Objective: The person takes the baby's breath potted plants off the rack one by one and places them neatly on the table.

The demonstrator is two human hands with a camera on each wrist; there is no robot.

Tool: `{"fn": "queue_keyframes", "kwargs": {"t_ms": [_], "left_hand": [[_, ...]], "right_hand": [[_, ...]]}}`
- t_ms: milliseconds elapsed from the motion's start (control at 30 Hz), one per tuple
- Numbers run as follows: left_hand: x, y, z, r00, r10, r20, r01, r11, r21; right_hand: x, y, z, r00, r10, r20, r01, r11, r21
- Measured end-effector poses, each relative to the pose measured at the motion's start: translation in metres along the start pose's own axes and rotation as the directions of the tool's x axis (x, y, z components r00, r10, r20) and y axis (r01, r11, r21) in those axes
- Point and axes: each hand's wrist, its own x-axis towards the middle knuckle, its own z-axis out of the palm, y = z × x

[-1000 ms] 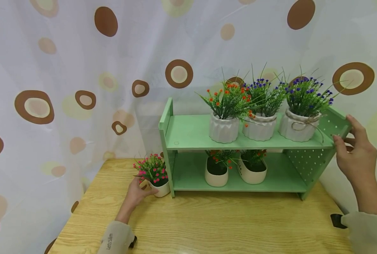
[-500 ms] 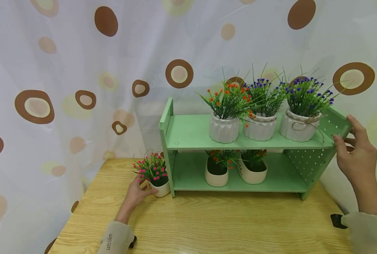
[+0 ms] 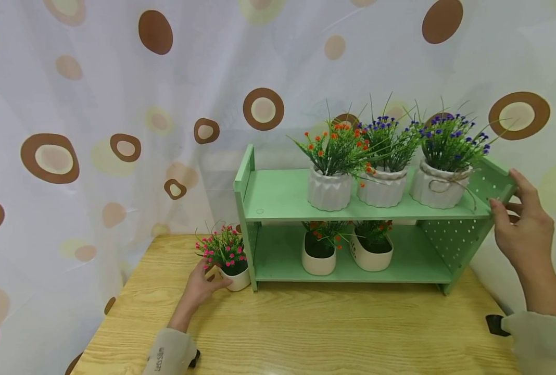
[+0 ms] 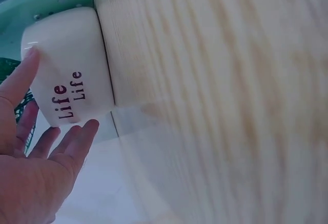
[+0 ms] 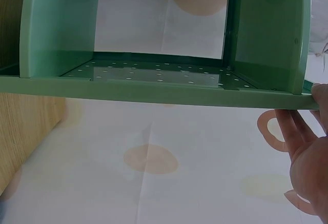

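My left hand [image 3: 202,285] grips a small white pot [image 3: 238,281] of pink flowers [image 3: 224,247], which stands on the table against the left end of the green two-tier shelf [image 3: 278,195]. In the left wrist view the thumb lies on the rim of this pot [image 4: 77,55], with the fingers along its side below the printed word "Life". My right hand [image 3: 526,224] holds the upper edge of the shelf's right side panel, thumb inside and fingers outside. From the right wrist, the hand [image 5: 310,162] shows at the panel's edge [image 5: 169,95].
Three ribbed white pots stand on the top tier: one with orange flowers [image 3: 329,191], one with purple flowers [image 3: 383,188], and another purple one tied with twine [image 3: 437,188]. Below are two cream pots, one left [image 3: 319,263] and one right [image 3: 373,259]. A dotted curtain [image 3: 165,94] hangs behind the wooden table [image 3: 334,328].
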Motion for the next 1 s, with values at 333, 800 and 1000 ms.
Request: {"fn": "queue_keyframes", "kwargs": {"t_ms": [333, 800, 1000], "left_hand": [[-0.021, 0.021, -0.007, 0.984, 0.113, -0.141, -0.098, 0.989, 0.112], [-0.049, 0.107, 0.000, 0.738, 0.526, -0.423, -0.507, 0.846, 0.166], [-0.045, 0.147, 0.025, 0.637, 0.703, -0.315, -0.662, 0.709, 0.243]], "right_hand": [[0.001, -0.002, 0.001, 0.999, 0.037, 0.031, -0.037, 0.999, -0.014], [-0.001, -0.003, -0.001, 0.999, 0.038, 0.028, -0.038, 0.999, -0.013], [0.000, -0.003, -0.001, 0.999, 0.032, 0.024, -0.032, 0.999, -0.007]]}}
